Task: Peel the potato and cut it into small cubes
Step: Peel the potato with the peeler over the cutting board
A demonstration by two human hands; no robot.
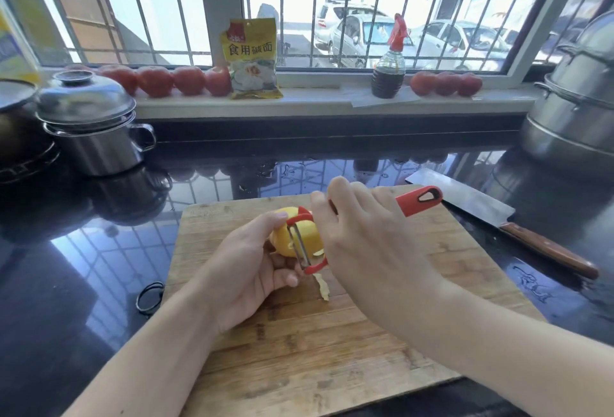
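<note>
A yellow, mostly peeled potato is held above the wooden cutting board. My left hand grips it from the left and below, thumb on top. My right hand holds a red-handled peeler, and its metal blade lies across the potato's right side. A thin strip of peel hangs down from the blade toward the board.
A cleaver with a wooden handle lies on the black counter right of the board. A lidded steel pot stands at the back left, a large steamer at the back right. Tomatoes, a yellow packet and a sauce bottle line the windowsill.
</note>
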